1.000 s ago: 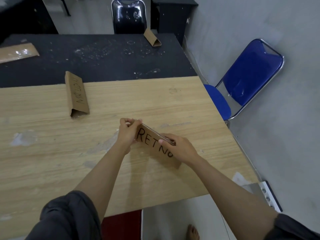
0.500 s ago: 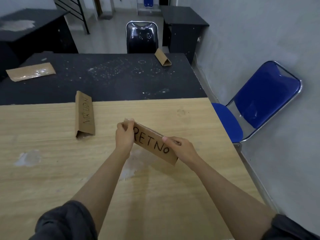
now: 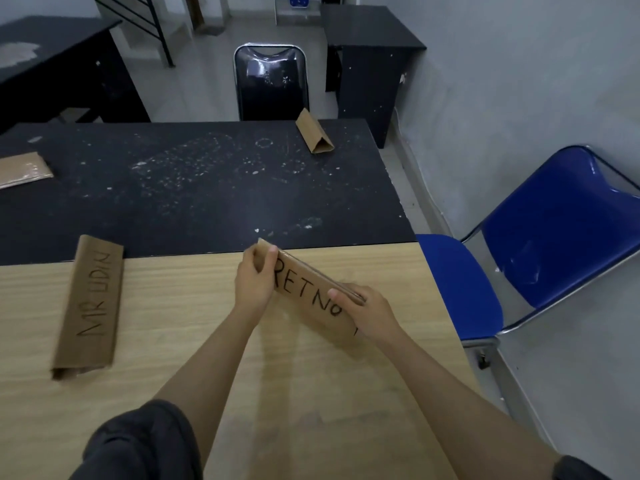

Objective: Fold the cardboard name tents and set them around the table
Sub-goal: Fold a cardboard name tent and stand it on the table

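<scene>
A folded cardboard name tent marked "RETNO" (image 3: 304,296) is held between both hands above the wooden table (image 3: 207,341), near its far right part. My left hand (image 3: 254,282) pinches its far left end. My right hand (image 3: 367,315) grips its near right end, thumb on the lettered face. A second tent marked "MR UDIN" (image 3: 90,306) lies on the left, across the seam with the black table (image 3: 190,188). A third folded tent (image 3: 313,133) stands at the black table's far edge. A flat cardboard piece (image 3: 22,169) lies far left.
A blue chair (image 3: 536,244) stands right of the tables by the grey wall. A black chair (image 3: 270,81) faces the black table's far side. A dark desk (image 3: 370,46) and another dark table (image 3: 52,64) stand behind.
The view has tilted up and moved nearer the black table. Both hands have carried the "RETNO" tent farther away across the wooden table, keeping the same grip.
</scene>
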Tool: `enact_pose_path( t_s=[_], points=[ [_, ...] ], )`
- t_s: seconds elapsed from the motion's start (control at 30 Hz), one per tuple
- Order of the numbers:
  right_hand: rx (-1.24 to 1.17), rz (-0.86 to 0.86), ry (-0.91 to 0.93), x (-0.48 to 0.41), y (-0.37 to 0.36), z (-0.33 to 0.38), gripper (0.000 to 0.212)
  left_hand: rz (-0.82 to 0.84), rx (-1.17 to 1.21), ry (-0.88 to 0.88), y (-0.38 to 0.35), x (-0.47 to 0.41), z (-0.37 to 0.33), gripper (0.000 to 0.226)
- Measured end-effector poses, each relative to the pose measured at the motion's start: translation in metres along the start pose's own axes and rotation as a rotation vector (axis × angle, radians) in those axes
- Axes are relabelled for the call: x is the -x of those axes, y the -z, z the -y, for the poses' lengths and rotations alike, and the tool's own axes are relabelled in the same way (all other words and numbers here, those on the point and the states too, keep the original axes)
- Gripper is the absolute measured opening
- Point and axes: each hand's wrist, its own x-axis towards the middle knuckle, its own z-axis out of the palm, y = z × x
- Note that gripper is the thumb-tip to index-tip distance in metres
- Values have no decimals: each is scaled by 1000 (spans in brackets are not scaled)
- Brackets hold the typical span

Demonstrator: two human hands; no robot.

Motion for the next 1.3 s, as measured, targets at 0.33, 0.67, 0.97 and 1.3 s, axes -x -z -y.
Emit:
enact_pose_path(
  t_s=[0.33,0.67,0.97,1.3],
  points=[
    [-7,-316,-34,-76,-12,-15,52,62,-230,-169,-46,-67,16,67],
    [229,-617,-65,-98,-40,-28,50,235,-896,-530,-45,-90,79,67],
    [379,-628,-119,-81,-50,-30,34,342,-993,-544,-38,-86,84,73],
    [354,-585,-17,-84,-64,-32,59,458,-913,-588,-27,-98,81,71]
  ],
)
